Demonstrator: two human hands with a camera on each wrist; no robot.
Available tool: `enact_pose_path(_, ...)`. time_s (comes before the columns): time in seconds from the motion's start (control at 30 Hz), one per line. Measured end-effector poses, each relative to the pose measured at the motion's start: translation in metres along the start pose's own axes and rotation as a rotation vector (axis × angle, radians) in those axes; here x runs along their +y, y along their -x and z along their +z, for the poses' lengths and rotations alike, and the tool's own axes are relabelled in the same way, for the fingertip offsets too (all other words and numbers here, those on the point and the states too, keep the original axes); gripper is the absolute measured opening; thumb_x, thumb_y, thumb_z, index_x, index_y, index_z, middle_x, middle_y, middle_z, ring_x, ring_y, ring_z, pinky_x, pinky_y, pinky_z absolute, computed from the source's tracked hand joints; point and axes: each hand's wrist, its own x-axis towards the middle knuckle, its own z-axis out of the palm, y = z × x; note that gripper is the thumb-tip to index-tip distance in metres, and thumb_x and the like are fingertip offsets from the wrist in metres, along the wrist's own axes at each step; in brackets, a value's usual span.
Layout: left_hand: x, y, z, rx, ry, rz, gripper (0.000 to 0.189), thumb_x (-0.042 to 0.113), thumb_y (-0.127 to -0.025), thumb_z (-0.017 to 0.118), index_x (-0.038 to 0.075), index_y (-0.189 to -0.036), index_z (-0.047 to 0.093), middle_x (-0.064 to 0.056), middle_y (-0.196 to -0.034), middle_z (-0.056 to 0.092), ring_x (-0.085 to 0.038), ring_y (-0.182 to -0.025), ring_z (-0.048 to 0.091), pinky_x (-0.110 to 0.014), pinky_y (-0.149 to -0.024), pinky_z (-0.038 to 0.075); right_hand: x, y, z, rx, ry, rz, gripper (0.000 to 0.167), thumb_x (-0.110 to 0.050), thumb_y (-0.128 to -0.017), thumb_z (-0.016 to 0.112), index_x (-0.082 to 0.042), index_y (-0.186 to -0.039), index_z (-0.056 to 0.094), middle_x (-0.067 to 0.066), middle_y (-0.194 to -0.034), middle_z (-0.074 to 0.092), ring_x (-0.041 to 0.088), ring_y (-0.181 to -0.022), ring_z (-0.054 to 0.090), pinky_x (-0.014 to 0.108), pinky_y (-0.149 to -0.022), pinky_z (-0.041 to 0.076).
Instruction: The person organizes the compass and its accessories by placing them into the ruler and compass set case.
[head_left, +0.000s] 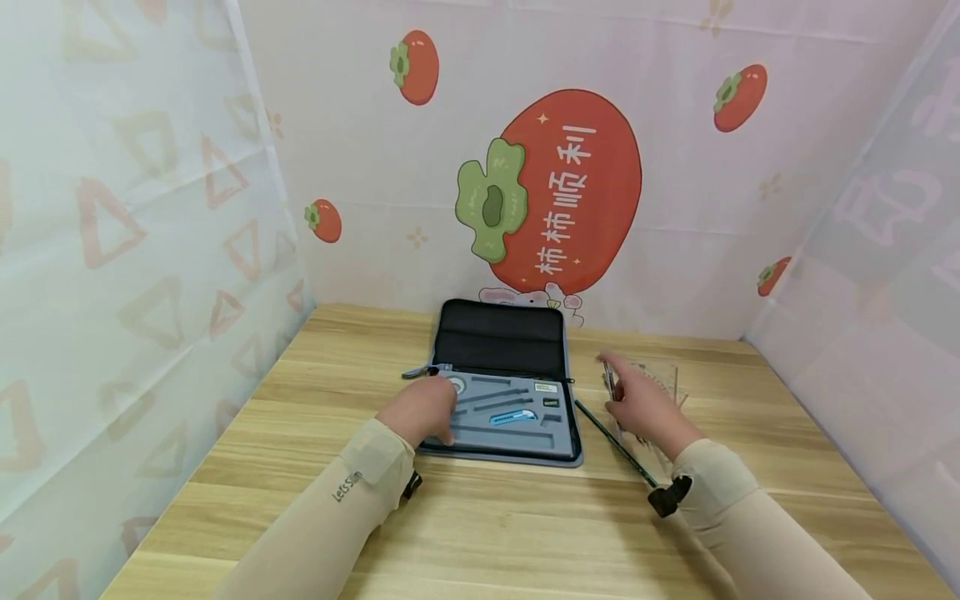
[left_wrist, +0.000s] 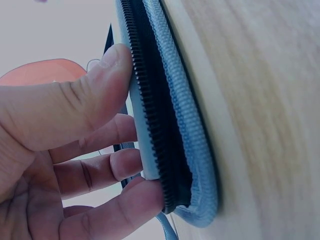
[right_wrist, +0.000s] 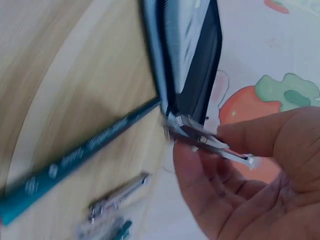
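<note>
On wood table point(head_left: 510, 533), I'm pinching 1 metal tool point(right_wrist: 207, 139) w/ R hand point(head_left: 647, 408), resting L hand point(head_left: 422, 408) loosely spread on case point(head_left: 498, 354); tool's prob. feeling light, stiff, slick, mid-body grip suiting best.

Lit brightly and evenly in the head view, with soft shadow beside the beige fabric right sleeve point(head_left: 757, 533) on the pale wood-grain surface point(head_left: 487, 533). Dimmer, bluish in both wrist views. Fairly crisp along the black zipper teeth point(left_wrist: 142, 95); smeared across the slim dark-green pencil point(right_wrist: 85, 155) and slender silver metal instrument point(right_wrist: 215, 144).

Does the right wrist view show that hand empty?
No, the right hand pinches a slim metal tool between thumb and fingers.
</note>
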Motion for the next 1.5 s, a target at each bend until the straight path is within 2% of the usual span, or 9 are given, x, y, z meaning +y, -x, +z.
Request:
enact_pose_path(0.23, 0.0, 0.0, 0.001, 0.001, -0.008, 0.004, 0.028, 0.021, -0.077, 0.098, 0.011, -0.089, 0.075, 0.001, -0.088, 0.07, -0.016, -0.079, 0.062, -0.037, -0.08, 0.059, -0.014, -0.004, 0.006, 0.048, -0.048, -0.059, 0.026, -0.009, -0.103, 0.07, -0.009, -0.128, 0.065, 0.007, -0.093, 0.066, 0.018, -0.074, 0.063, 0.034, -0.067, 0.057)
enact_pose_path(0.43, 0.001, 0.002, -0.002, -0.004, -0.014, 0.004, 0.028, 0.022, -0.077, 0.098, 0.011, -0.09, 0.076, 0.001, -0.092, 0.072, -0.016, -0.082, 0.064, -0.038, -0.083, 0.061, -0.024, -0.01, 0.012, 0.225, 0.164, -0.161, 0.017, -0.007, -0.098, 0.076, -0.01, -0.111, 0.065, 0.003, -0.085, 0.059, 0.017, -0.07, 0.052, 0.036, -0.067, 0.048)
enact_pose_path(0.57, 0.0, 0.002, -0.002, 0.0, -0.014, 0.003, 0.028, 0.021, -0.078, 0.098, 0.01, -0.089, 0.075, 0.0, -0.09, 0.071, -0.016, -0.08, 0.064, -0.038, -0.081, 0.06, -0.026, -0.019, 0.013, 0.251, 0.232, -0.19, 0.012, -0.012, -0.1, 0.075, -0.011, -0.108, 0.067, 0.003, -0.088, 0.062, 0.017, -0.069, 0.053, 0.036, -0.064, 0.047)
enact_pose_path(0.73, 0.0, 0.003, -0.003, -0.005, -0.021, -0.002, 0.028, 0.021, -0.078, 0.098, 0.011, -0.086, 0.074, 0.001, -0.086, 0.069, -0.017, -0.078, 0.062, -0.037, -0.078, 0.059, -0.02, -0.031, 0.015, 0.194, 0.238, -0.162, 0.025, -0.001, -0.102, 0.066, -0.011, -0.124, 0.071, 0.011, -0.102, 0.067, 0.021, -0.074, 0.057, 0.039, -0.066, 0.05)
enact_pose_path(0.97, 0.001, 0.005, -0.005, -0.005, -0.029, -0.001, 0.029, 0.022, -0.079, 0.097, 0.012, -0.078, 0.07, 0.001, -0.078, 0.065, -0.017, -0.072, 0.057, -0.035, -0.072, 0.055, 0.006, -0.066, 0.016, 0.099, 0.321, -0.135, 0.04, 0.003, -0.101, 0.062, -0.011, -0.137, 0.071, 0.02, -0.124, 0.067, 0.038, -0.105, 0.07, 0.054, -0.088, 0.06)
enact_pose_path(1.2, 0.002, 0.009, -0.007, -0.014, 0.002, -0.007, 0.026, 0.02, -0.079, 0.097, 0.013, -0.082, 0.071, 0.001, -0.081, 0.066, -0.016, -0.073, 0.057, -0.035, -0.073, 0.056, 0.02, -0.096, 0.026, -0.028, 0.456, -0.108, 0.043, -0.006, -0.11, 0.055, -0.019, -0.15, 0.063, 0.019, -0.151, 0.058, 0.045, -0.136, 0.058, 0.061, -0.106, 0.054)
enact_pose_path(1.3, 0.003, 0.01, -0.006, -0.009, 0.008, 0.002, 0.026, 0.02, -0.079, 0.097, 0.012, -0.083, 0.072, 0.001, -0.081, 0.066, -0.016, -0.072, 0.058, -0.035, -0.072, 0.056, 0.025, -0.101, 0.031, -0.055, 0.518, -0.107, 0.035, -0.013, -0.11, 0.058, -0.02, -0.143, 0.069, 0.015, -0.142, 0.067, 0.041, -0.127, 0.065, 0.058, -0.103, 0.056)
enact_pose_path(1.4, 0.004, 0.009, -0.005, -0.002, -0.004, 0.005, 0.027, 0.02, -0.079, 0.097, 0.012, -0.085, 0.073, 0.002, -0.081, 0.066, -0.015, -0.073, 0.059, -0.035, -0.074, 0.057, 0.027, -0.1, 0.032, -0.058, 0.522, -0.128, 0.018, -0.011, -0.105, 0.065, -0.018, -0.114, 0.079, 0.007, -0.107, 0.077, 0.031, -0.096, 0.071, 0.05, -0.086, 0.061)
enact_pose_path(1.5, 0.004, 0.008, -0.004, 0.006, -0.015, 0.005, 0.027, 0.02, -0.078, 0.098, 0.012, -0.086, 0.073, 0.002, -0.082, 0.067, -0.015, -0.073, 0.059, -0.036, -0.075, 0.058, 0.027, -0.097, 0.03, -0.042, 0.491, -0.182, 0.02, -0.003, -0.097, 0.071, -0.021, -0.089, 0.074, -0.002, -0.082, 0.07, 0.021, -0.077, 0.064, 0.042, -0.074, 0.058)
